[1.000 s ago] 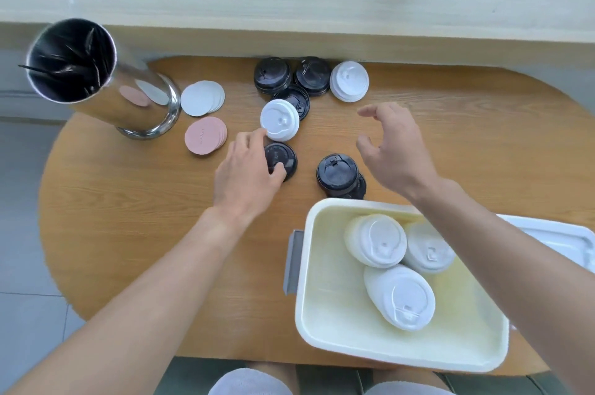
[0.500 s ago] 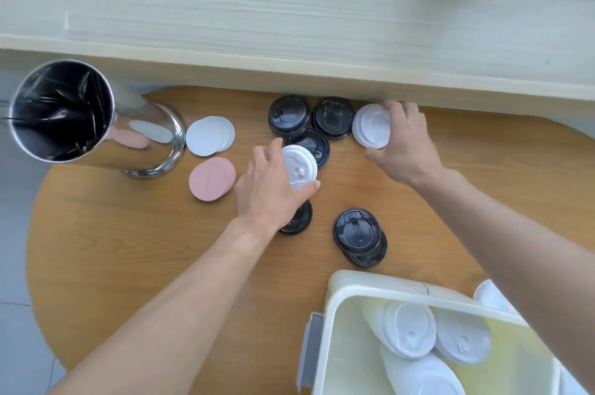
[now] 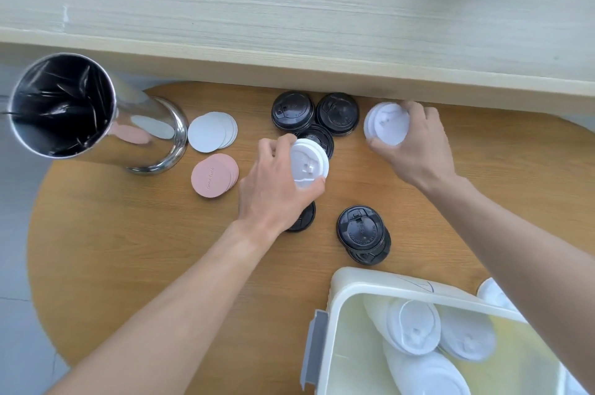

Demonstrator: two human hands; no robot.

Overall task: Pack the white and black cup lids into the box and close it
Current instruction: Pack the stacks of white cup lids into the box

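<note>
My left hand (image 3: 277, 188) grips a stack of white lids (image 3: 308, 163) tilted up off the table's middle. My right hand (image 3: 415, 149) holds a second white lid stack (image 3: 386, 124) near the table's far edge. Black lid stacks sit at the back (image 3: 292, 111), (image 3: 337, 113), with another (image 3: 318, 138) just behind the left hand's stack. One black lid (image 3: 302, 219) lies partly under my left wrist. A black stack (image 3: 362, 232) stands in front of the box. The cream box (image 3: 360, 285) at the lower right holds three white lid stacks (image 3: 413, 327).
A shiny metal cylinder lined with a black bag (image 3: 61, 104) stands at the left. White round coasters (image 3: 211, 132) and pink ones (image 3: 214, 175) lie beside it. A pale wooden ledge (image 3: 289, 24) runs along the table's far side. The box has a grey latch (image 3: 314, 346).
Both hands have closed on white lid stacks and tipped them up from the table. The view has moved a little closer to the table.
</note>
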